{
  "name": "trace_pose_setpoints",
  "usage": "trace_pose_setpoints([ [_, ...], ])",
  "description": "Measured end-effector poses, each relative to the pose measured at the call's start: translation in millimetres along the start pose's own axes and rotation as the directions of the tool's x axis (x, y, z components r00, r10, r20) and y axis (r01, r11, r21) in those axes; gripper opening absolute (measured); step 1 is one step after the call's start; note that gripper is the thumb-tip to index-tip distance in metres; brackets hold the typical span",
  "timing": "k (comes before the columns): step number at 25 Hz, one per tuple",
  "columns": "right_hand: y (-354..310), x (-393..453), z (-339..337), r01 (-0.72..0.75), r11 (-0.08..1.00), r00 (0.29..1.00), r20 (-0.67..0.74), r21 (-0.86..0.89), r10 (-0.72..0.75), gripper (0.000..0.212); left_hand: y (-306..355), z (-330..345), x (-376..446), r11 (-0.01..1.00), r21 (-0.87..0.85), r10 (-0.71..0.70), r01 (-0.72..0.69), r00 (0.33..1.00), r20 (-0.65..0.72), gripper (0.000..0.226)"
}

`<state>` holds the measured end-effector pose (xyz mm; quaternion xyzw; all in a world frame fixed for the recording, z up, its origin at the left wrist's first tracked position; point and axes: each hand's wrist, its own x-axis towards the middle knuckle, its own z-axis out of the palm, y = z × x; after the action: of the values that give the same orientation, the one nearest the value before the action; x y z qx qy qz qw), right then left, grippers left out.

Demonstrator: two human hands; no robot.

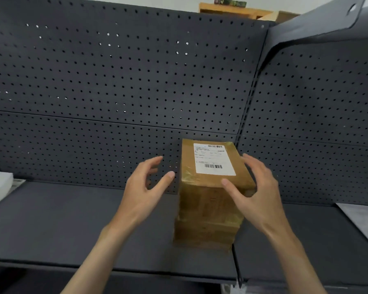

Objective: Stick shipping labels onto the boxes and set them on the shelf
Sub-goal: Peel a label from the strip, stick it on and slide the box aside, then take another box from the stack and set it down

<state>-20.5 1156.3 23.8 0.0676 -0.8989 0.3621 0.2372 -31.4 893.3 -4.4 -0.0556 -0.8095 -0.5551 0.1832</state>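
Left hand (142, 187) and right hand (257, 187) spread loose beside our labelled box (210, 194), gripping nothing; it stands upright on the shelf (72, 219), label (214, 159) upward for reading.

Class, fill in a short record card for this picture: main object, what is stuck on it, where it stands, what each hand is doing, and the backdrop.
main object: brown cardboard box, wrapped in clear tape, standing on end
stuck on it: white shipping label with barcodes, on the top face
where it stands: dark grey shelf
left hand: open, fingers spread, apart from the box
right hand: open, close beside the box; contact unclear
backdrop: grey pegboard panel
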Motion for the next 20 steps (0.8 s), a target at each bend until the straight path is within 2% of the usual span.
trace_pose_setpoints([
  [2,-15,0,7,0.146,0.949,0.989,0.028,-0.281,-0.144,0.071,-5,-30,0,0.977,0.201,0.075,-0.077,0.997,0.019,0.056],
  [3,-25,-1,15,0.197,0.901,0.980,0.053,-0.387,-0.191,0.072,-11,-48,-1,0.934,0.334,0.121,-0.128,0.992,0.041,0.056],
  [5,-49,-6,36,0.277,0.828,0.960,0.111,-0.487,-0.256,0.069,-26,-84,-2,0.786,0.561,0.224,-0.260,0.965,0.133,0.057],
  [7,-74,-14,64,0.371,0.785,0.928,0.173,-0.497,-0.329,0.064,-48,-121,-5,0.690,0.628,0.260,-0.359,0.933,0.248,0.057],
  [9,-101,-25,98,0.431,0.757,0.902,0.203,-0.491,-0.382,0.063,-73,-160,-9,0.666,0.631,0.257,-0.398,0.916,0.307,0.056],
  [15,-189,-69,221,0.507,0.756,0.862,0.250,-0.413,-0.441,0.060,-147,-299,-21,0.586,0.679,0.233,-0.442,0.895,0.381,0.049],
  [20,-249,-80,317,0.545,0.766,0.836,0.299,-0.341,-0.461,0.058,-202,-397,-16,0.558,0.718,0.170,-0.416,0.904,0.392,0.050],
])
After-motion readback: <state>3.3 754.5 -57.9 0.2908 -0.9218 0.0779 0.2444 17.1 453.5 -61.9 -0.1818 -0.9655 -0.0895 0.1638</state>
